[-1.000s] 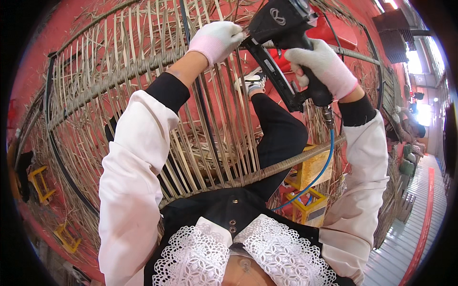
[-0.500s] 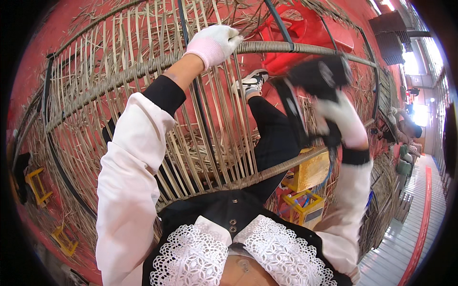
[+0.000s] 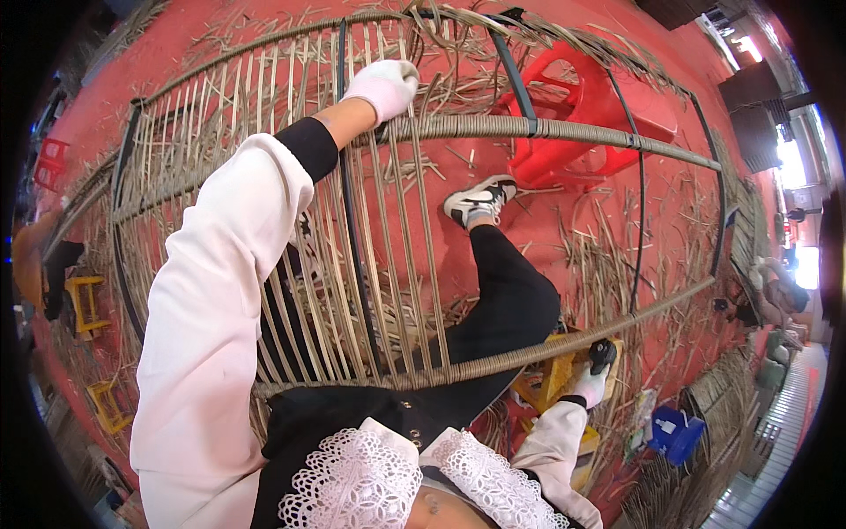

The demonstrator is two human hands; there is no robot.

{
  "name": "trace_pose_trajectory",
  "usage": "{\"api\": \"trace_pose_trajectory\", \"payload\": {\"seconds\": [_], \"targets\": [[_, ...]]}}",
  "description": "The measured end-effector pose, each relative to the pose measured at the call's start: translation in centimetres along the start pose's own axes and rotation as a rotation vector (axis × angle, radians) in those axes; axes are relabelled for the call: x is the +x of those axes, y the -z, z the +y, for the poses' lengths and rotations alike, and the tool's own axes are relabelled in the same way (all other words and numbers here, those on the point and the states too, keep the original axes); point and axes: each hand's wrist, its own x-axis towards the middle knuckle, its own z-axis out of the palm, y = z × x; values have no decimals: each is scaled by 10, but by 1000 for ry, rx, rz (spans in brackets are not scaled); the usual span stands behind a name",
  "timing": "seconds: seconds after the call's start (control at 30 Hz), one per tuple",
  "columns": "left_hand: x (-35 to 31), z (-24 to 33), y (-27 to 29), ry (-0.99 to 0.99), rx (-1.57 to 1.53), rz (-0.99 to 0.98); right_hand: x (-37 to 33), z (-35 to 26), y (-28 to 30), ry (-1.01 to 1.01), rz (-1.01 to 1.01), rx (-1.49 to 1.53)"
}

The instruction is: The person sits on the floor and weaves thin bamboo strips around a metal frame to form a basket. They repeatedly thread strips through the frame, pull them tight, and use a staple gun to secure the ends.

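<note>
Dropping to lower right, the right hand (image 3: 592, 386) meets a black tool (image 3: 603, 354), leaving left hand (image 3: 384, 86) alone by rail (image 3: 463, 128); grips unclear.

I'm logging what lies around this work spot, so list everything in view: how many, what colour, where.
Floor: one, red, throughout
Slatted frame: one, tan and black, centre
Loose strips: many, tan, strewn about
Plastic seat: at least one, red, upper right
Stands: at least three, yellow, lower right and left
Box: one, blue, lower right
Dark object: one, black, at right hand, kind unclear
Shoe: one plainly, black and white, centre
Sleeves: two, cream, left and lower right
Left hand: one, white-pink glove, at frame
Right hand: one, white-pink glove, lower right
</note>
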Motion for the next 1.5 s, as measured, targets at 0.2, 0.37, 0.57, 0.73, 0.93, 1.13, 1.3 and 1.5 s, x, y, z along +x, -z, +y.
{"api": "trace_pose_trajectory", "payload": {"seconds": [0.2,0.37,0.57,0.73,0.93,1.13,1.3,1.5], "targets": [[74,-54,16,-83,455,415,-36,-65,63,201,429,206],[148,-73,27,195,358,61,-86,-219,167,784,261,959],[192,-100,12,-67,-57,153,-157,-486,121,1410,-561,1046],[231,-114,31,-109,-265,-191,-166,-710,84,1146,-959,1540],[267,-112,28,115,-137,-439,-156,-829,91,1135,-966,1724],[231,-119,27,-891,654,160,-148,-784,119,1516,25,1170],[191,-120,28,-836,79,118,-160,-736,143,1295,-729,1589],[254,-130,32,-762,383,-172,-142,-787,107,1278,-291,1365]]}}
